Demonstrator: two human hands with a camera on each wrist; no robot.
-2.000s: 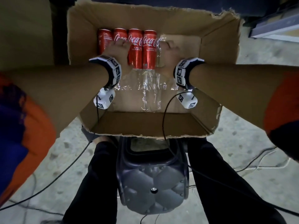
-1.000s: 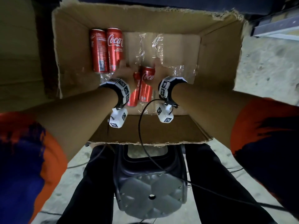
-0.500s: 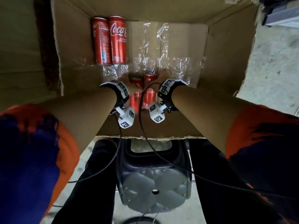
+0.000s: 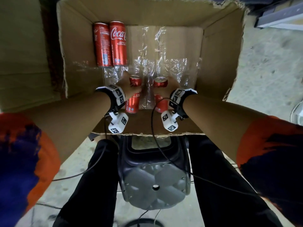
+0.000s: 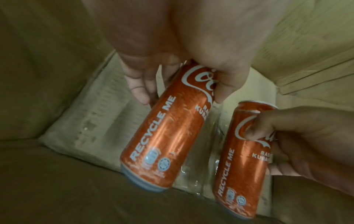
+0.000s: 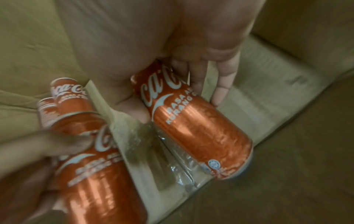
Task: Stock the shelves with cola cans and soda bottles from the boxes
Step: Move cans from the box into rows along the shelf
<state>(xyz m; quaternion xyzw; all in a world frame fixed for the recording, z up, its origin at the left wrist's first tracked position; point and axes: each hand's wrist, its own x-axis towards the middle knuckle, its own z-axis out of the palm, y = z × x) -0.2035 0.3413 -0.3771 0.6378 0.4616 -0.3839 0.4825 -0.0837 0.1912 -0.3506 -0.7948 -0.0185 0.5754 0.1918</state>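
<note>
Lifting one slim red aluminium cola can [image 4: 133,102] apiece from the brown cardboard box [image 4: 218,51], the left hand [image 4: 127,88] and right hand [image 6: 172,50], fingers wrapped round them, next need carrying to a shelf.

The cola cans [image 4: 110,44] were glossy red metal. The box [image 4: 219,51] at the upper frame was matt, rough-edged cardboard, lined with crinkled, shiny clear plastic film [image 4: 157,63]. The floor [image 4: 268,63] at the right looked rough, speckled concrete.

A: Cans [image 4: 118,43]?
B: Red w/ white script logo, silver tops. Same on the one in my left hand [image 4: 127,86], white "RECYCLE ME" txt.
A: Box [image 4: 75,46]?
B: Plain brown cardboard; clear glossy wrap [image 4: 157,63] inside.
A: Wrists?
B: White bands [image 4: 118,95], black square-code markers. My sleeves [image 4: 24,158] orange & dark blue; trousers [image 4: 221,185] black.
</note>
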